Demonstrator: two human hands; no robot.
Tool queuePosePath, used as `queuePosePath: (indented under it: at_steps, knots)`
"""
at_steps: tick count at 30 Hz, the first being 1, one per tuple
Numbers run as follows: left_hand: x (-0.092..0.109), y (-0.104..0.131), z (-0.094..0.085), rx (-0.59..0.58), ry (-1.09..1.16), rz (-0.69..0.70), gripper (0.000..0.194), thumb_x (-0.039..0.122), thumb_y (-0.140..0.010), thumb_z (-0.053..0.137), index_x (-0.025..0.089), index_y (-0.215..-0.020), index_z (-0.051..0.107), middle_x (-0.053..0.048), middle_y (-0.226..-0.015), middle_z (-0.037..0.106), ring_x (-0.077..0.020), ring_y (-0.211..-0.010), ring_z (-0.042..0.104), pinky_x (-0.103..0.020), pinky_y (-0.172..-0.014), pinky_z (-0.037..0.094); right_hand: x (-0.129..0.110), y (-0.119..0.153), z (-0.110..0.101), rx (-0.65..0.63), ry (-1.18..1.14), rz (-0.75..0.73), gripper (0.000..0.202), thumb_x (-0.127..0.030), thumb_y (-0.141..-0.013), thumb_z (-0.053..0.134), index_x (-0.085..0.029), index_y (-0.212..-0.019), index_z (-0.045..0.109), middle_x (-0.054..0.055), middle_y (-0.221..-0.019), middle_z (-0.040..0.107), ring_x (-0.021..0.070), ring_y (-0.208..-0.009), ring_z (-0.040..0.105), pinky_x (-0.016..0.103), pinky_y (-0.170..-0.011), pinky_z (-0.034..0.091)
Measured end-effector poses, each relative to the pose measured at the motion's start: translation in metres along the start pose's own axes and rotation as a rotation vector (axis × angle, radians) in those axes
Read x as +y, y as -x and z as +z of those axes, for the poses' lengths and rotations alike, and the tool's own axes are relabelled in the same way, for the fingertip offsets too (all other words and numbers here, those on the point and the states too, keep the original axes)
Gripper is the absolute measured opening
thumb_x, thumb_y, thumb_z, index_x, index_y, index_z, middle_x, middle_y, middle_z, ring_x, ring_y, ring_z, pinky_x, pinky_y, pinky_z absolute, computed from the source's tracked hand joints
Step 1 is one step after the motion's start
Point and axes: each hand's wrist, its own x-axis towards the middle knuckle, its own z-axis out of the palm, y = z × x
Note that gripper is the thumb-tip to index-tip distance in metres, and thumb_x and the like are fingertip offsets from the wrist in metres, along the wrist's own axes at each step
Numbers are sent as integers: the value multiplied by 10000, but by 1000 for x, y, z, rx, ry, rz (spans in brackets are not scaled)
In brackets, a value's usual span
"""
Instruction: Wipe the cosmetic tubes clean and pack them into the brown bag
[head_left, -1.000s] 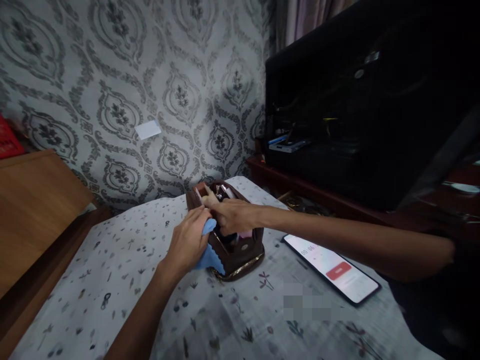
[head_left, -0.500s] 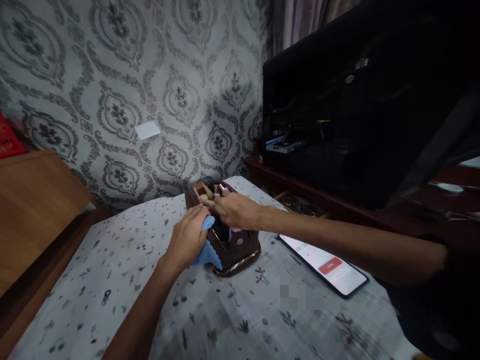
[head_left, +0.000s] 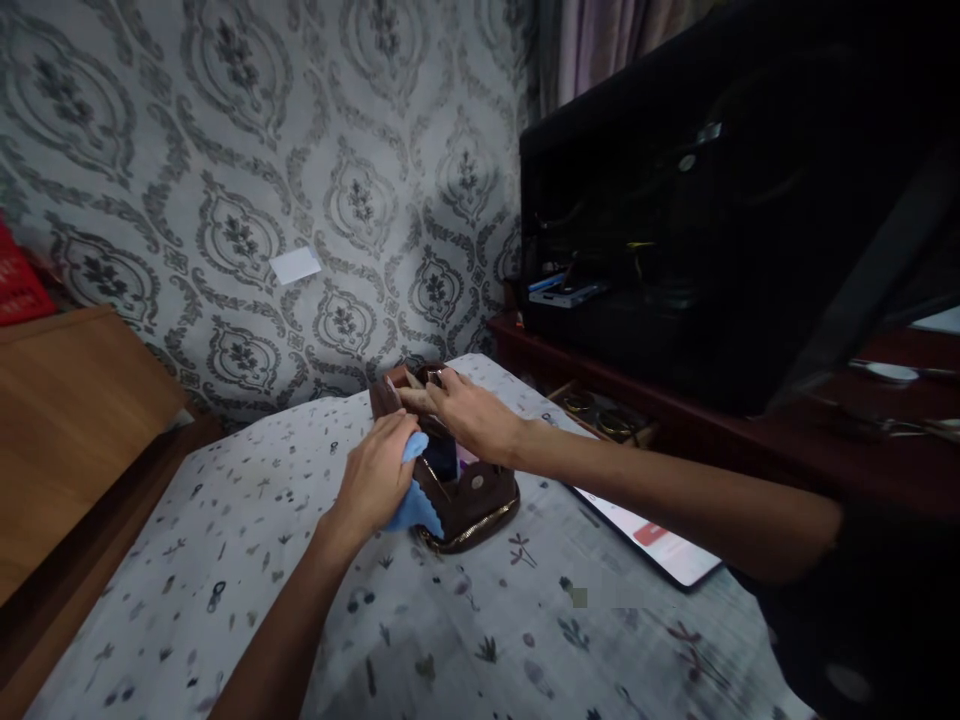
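Observation:
A brown bag (head_left: 480,505) with a gold zipper and a round snap stands open on the patterned cloth. My left hand (head_left: 379,465) is closed at its left rim, gripping a light-blue cloth (head_left: 414,508) that hangs down against the bag's side. Over the bag's mouth is my right hand (head_left: 476,408), its fingers bent down among the contents near the far end. What those fingers hold, if anything, I cannot make out. Inside the bag, a dark item and a bit of purple show below my right hand; the rest is mostly covered.
A phone (head_left: 675,555) with a lit screen lies right of the bag, partly under my right forearm. Beyond it are a small open drawer (head_left: 600,415) and a large black screen (head_left: 705,260). A wooden panel (head_left: 82,420) stands at left, and patterned wallpaper rises behind.
My right hand has lifted slightly and shifted a little within the bag's mouth, showing more of the dark item below. My left hand and the blue cloth have stayed in place.

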Motion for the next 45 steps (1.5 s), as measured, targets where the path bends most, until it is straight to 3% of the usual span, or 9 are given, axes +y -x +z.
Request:
queuePosePath:
  at_steps: [3,7,15,20,25,29,37,42,45]
  knots:
    - [0,0,1,11,3,10,254,166,-941,423,213,-1074,635,-89,-1223,682,-250,-1273,563,-439,-1069,485,2,-1,2,-100,-36,2,696,-113,-920,465,-245,-1571,257,175,-1293,593,293,-1083,602,402,-910,482]
    - [2,0,0,1,12,3,244,188,-959,410,210,-1047,636,-90,-1192,690,-254,-1273,562,-441,-1058,489,0,-6,-1,-194,-30,-17,687,-185,-951,426,-175,-1590,175,214,-1190,672,313,-974,697,395,-818,509]
    - [3,-1,-1,10,12,-1,256,194,-959,414,209,-1064,647,-91,-1208,684,-253,-1248,572,-442,-1052,491,3,-16,-7,-248,90,-39,578,-222,-945,477,-125,-1507,384,177,-997,740,300,-899,727,353,-773,505]
    - [3,-3,1,16,19,23,247,185,-953,419,206,-1035,652,-88,-1190,687,-248,-1196,593,-446,-1052,489,14,-46,-6,-191,48,140,349,-241,-980,423,-121,-1103,726,183,-1001,748,267,-969,707,288,-772,492]
    - [0,-4,4,6,48,15,232,169,-949,416,208,-1040,625,-86,-1235,678,-242,-1236,572,-437,-1079,472,21,-98,13,-91,87,213,325,-260,-953,494,-85,-1111,718,241,-1223,670,328,-1210,579,358,-924,478]
    - [-3,-3,6,6,54,16,220,187,-957,422,208,-1032,628,-88,-1248,676,-232,-1258,562,-431,-1097,462,24,-119,24,-114,94,223,315,-259,-907,586,-75,-1133,705,245,-1218,667,341,-1224,557,418,-1000,444]
    - [-2,-4,4,-2,70,15,218,187,-959,425,219,-1046,622,-71,-1232,678,-229,-1259,561,-415,-1098,460,24,-116,26,-149,106,199,334,-312,-886,636,-82,-1115,719,234,-1182,678,357,-1236,536,418,-1018,445]
    - [-4,-5,5,-10,95,19,209,194,-960,424,216,-1029,619,-75,-1236,672,-235,-1240,563,-415,-1086,464,23,-115,30,-154,98,165,250,-321,-872,660,-177,-1058,744,167,-1231,671,340,-1230,538,399,-999,461]
    - [-5,-6,7,-6,121,17,210,206,-954,428,228,-1032,622,-71,-1233,674,-238,-1237,563,-419,-1091,456,26,-115,32,-154,90,180,280,-304,-862,671,-138,-1077,738,187,-1217,672,348,-1233,540,395,-1006,464]
